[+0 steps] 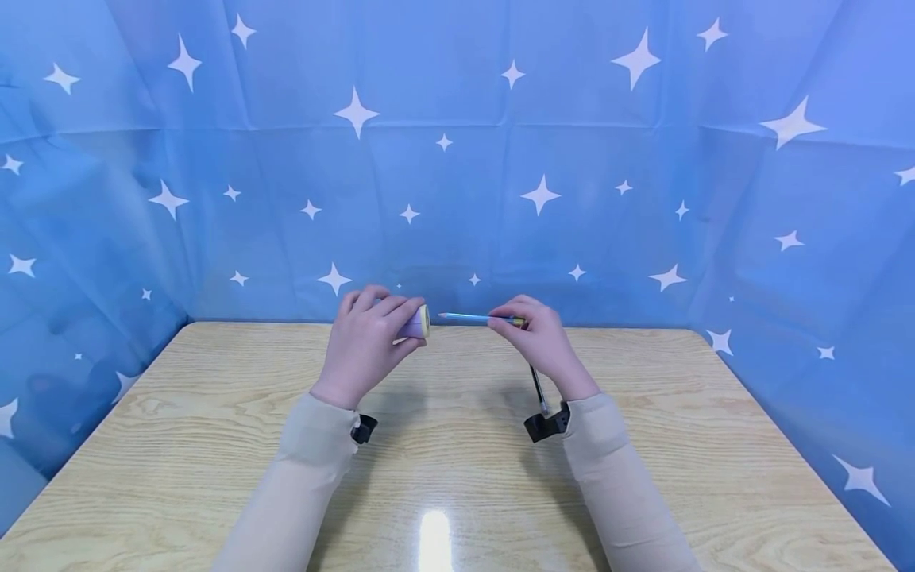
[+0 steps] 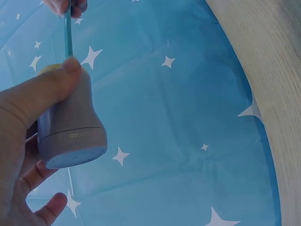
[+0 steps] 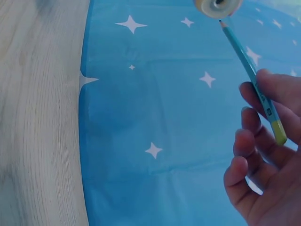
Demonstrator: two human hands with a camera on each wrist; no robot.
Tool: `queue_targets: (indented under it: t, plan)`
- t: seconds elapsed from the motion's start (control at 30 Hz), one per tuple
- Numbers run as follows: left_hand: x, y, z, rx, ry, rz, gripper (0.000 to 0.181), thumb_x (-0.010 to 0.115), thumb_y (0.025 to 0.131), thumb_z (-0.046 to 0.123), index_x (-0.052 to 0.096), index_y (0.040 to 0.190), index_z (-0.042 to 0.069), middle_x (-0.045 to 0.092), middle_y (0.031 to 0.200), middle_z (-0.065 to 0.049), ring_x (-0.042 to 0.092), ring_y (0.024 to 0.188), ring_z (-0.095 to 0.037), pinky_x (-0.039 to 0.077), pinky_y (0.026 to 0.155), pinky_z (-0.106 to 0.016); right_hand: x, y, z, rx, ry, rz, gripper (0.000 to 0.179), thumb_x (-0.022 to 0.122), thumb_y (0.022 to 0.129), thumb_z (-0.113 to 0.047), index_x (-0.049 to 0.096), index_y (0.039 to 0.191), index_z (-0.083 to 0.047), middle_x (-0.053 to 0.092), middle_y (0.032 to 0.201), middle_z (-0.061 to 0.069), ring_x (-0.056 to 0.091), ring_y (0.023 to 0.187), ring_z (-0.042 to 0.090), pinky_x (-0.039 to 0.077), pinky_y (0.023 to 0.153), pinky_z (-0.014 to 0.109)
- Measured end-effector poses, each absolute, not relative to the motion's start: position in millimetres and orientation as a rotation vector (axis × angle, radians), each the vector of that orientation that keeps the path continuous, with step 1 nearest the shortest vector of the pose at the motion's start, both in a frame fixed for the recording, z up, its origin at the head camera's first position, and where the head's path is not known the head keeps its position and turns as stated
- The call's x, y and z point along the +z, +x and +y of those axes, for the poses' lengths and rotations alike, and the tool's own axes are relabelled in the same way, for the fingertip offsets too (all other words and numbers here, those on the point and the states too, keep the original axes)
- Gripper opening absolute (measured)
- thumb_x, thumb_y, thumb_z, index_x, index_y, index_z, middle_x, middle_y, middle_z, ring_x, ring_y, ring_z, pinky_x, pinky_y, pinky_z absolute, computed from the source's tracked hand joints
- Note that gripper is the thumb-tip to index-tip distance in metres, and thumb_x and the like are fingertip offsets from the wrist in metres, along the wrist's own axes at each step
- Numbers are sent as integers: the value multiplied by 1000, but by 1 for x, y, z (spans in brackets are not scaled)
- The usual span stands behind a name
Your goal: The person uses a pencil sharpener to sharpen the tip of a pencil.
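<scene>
In the head view my left hand [image 1: 366, 340] grips a small purple pencil sharpener [image 1: 411, 325], its pale yellow end facing right. The left wrist view shows this sharpener [image 2: 70, 115] as a waisted cylinder with a wider base, my thumb across its upper part. Opposite, my right hand [image 1: 539, 340] pinches a light blue pencil [image 1: 468, 318] between thumb and index finger. The pencil's sharpened tip points left at the sharpener's end, a small gap away. In the right wrist view the pencil [image 3: 244, 56] has a yellow-green butt, and a round hole shows in the sharpener's yellow face [image 3: 206, 8].
Both hands are raised over the far part of a light wood-grain table [image 1: 457, 445]. Behind and at the sides hangs a blue cloth [image 1: 457, 183] with white stars. Black camera mounts [image 1: 546, 425] sit on both wrists.
</scene>
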State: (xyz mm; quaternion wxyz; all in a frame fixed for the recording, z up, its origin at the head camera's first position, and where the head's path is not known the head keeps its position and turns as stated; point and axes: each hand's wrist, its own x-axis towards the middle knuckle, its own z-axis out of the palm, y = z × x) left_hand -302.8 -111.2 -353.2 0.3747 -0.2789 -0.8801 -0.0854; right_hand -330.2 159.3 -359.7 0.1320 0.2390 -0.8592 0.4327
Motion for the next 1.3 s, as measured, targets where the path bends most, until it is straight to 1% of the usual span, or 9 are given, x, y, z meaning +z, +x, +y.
queue_targets:
  t: [0.23, 0.47, 0.53, 0.67, 0.8, 0.97, 1.13, 1.2, 1.3]
  plan:
    - [-353, -302, -112, -237, -703, -2264, 53, 86, 72, 33, 70, 120, 16, 71, 106, -2, 53, 105, -26, 39, 91, -46, -360, -333, 164, 1276, 639, -2529, 20, 66, 94, -23, 74, 104, -9, 63, 98, 2, 52, 73, 21, 45, 62, 36]
    - [-351, -301, -112, -258, -696, -2267, 54, 86, 72, 31, 70, 121, 16, 71, 106, -2, 53, 105, -26, 39, 91, -46, -367, -341, 171, 1253, 500, -2617, 25, 65, 93, -23, 74, 106, -4, 54, 87, 7, 43, 70, 24, 37, 62, 35]
    - [-351, -301, -112, -261, -697, -2269, 54, 86, 72, 32, 70, 121, 16, 71, 106, -2, 53, 105, -26, 39, 91, -46, -369, -343, 173, 1255, 463, -2663, 25, 65, 94, -24, 74, 107, -5, 58, 92, 8, 48, 76, 24, 41, 65, 36]
    - [-352, -301, -112, -260, -702, -2271, 53, 86, 72, 32, 70, 120, 16, 71, 107, -2, 53, 105, -25, 39, 91, -46, -374, -347, 176, 1293, 418, -2778, 29, 61, 96, -27, 71, 111, -5, 64, 112, 12, 58, 100, 27, 48, 80, 42]
    - [-353, -302, -111, -251, -701, -2269, 53, 86, 72, 33, 70, 121, 17, 71, 107, -2, 53, 105, -25, 39, 90, -45, -379, -349, 178, 1303, 383, -2879, 33, 56, 98, -28, 66, 118, -4, 61, 123, 16, 54, 115, 33, 46, 90, 48]
    - [-353, -302, -111, -257, -700, -2266, 53, 86, 72, 33, 70, 120, 17, 71, 107, -1, 52, 105, -25, 39, 90, -45, -383, -351, 180, 1260, 333, -2922, 34, 54, 99, -26, 63, 121, -2, 58, 128, 19, 50, 121, 36, 43, 94, 52]
    - [-353, -302, -109, -267, -711, -2260, 53, 86, 72, 33, 70, 119, 17, 71, 107, -1, 53, 104, -25, 39, 90, -45, -388, -354, 184, 1184, 256, -2952, 34, 53, 99, -24, 64, 119, 1, 58, 127, 21, 53, 115, 35, 46, 88, 48]
    - [-353, -302, -109, -265, -712, -2260, 52, 86, 72, 32, 71, 119, 17, 71, 107, -1, 53, 104, -25, 39, 90, -45, -390, -355, 185, 1146, 222, -2977, 34, 53, 99, -24, 65, 118, 1, 60, 122, 20, 57, 101, 32, 47, 79, 44]
    - [-353, -302, -109, -259, -710, -2263, 52, 86, 72, 32, 71, 119, 17, 71, 107, 0, 53, 105, -25, 38, 90, -45, -394, -356, 188, 1087, 175, -3005, 32, 53, 99, -24, 66, 116, 0, 64, 98, 15, 52, 72, 24, 41, 63, 37]
